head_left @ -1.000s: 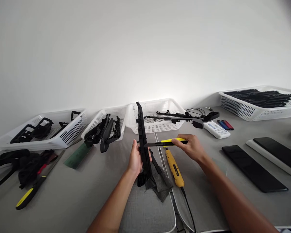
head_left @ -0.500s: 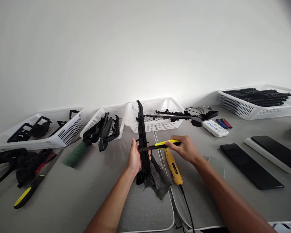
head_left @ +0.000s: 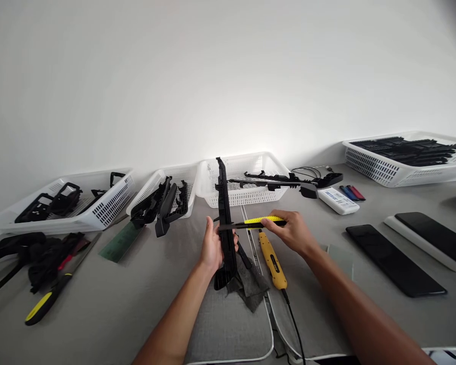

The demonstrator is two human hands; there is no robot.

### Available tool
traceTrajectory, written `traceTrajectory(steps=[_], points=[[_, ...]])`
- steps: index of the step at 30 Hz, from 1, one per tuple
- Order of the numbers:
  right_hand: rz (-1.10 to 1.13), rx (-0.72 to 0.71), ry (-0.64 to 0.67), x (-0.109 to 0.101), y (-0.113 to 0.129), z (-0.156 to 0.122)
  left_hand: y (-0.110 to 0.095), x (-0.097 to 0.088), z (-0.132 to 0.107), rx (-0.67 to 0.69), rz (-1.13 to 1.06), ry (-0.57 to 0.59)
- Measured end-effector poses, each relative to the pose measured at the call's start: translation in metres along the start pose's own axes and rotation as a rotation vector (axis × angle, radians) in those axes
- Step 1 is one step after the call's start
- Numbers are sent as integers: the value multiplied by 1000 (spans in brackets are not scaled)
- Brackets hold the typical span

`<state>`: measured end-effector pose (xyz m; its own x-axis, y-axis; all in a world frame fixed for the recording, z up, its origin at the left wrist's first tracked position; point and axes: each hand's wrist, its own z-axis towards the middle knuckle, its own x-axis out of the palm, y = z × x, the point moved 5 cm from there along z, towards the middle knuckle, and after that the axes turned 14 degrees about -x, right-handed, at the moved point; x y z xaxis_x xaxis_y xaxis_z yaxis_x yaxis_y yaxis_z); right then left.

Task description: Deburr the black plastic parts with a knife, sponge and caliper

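Note:
My left hand point(head_left: 211, 249) is closed around a long black plastic trim part point(head_left: 224, 213), which stands nearly upright over the table. In my right hand point(head_left: 291, 230) is a yellow-and-black utility knife point(head_left: 264, 222), gripped by its ridged handle. Its narrow dark blade points left and crosses the trim part at about the height of my left hand. Whether the blade's edge touches the plastic is hard to make out. Below the part lies a crumpled dark grey cloth point(head_left: 254, 289). A yellow corded power tool point(head_left: 272, 261) rests beside it, under my right hand.
White baskets with black plastic parts stand along the wall: a left basket point(head_left: 110, 205), a small basket point(head_left: 192, 187), a middle basket point(head_left: 213, 197) and a right basket point(head_left: 368, 165). A yellow-and-black handled tool point(head_left: 41, 306) lies left. Dark flat panels point(head_left: 395, 261) lie right.
The knife's blade sits slightly higher on the trim part and is more level than before. My right hand has shifted slightly right. Both grips stay the same.

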<state>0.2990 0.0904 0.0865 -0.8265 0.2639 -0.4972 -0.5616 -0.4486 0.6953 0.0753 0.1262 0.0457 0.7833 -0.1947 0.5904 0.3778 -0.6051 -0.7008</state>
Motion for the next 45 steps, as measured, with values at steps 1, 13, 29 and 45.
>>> traceTrajectory(steps=[1, 13, 29, 45], points=[[-12, 4, -19, 0, 0, 0, 0, 0, 0, 3, -2, 3], [43, 51, 74, -1, -9, 0, 1, -1, 1, -18, 1, 14], [16, 79, 128, -2, -14, 0, -2, -3, 1, -11, 7, -3], [92, 46, 276, 5, -8, -1, -14, -7, 0, -2, -95, -25]])
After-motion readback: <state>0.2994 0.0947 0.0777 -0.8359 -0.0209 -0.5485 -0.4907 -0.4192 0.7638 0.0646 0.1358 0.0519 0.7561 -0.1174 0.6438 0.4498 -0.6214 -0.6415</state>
